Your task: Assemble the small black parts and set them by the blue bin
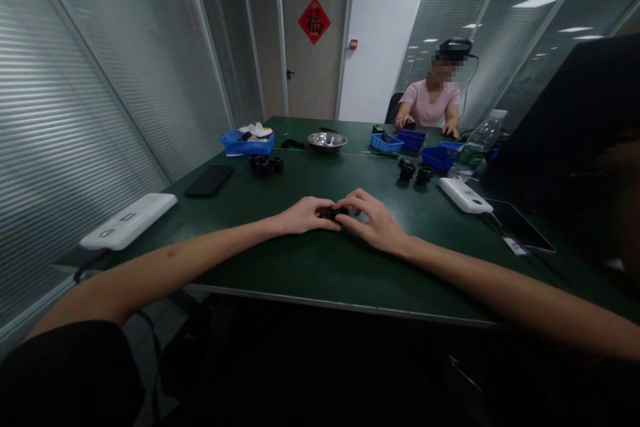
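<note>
Near the middle of the green table [300, 267], a small black part [336, 212] sits between my two hands, partly hidden by the fingers. My left hand [309, 215] closes on its left side with thumb and fingers. From the right, my right hand [373, 219] bends its fingers over the same part, thumb and fingertips touching it. What kind of part it is I cannot make out. Beyond my hands, a cluster of black round parts [266, 165] stands at the left, and similar black parts [407, 170] stand at the right.
A metal bowl [327, 141] and a filled blue tray [247, 143] stand farther back. Blue bins [436, 159] and a plastic bottle [477, 147] are at the right. Phones and white power banks [129, 221] lie at both sides. A co-worker in pink [430, 103] sits at the far side.
</note>
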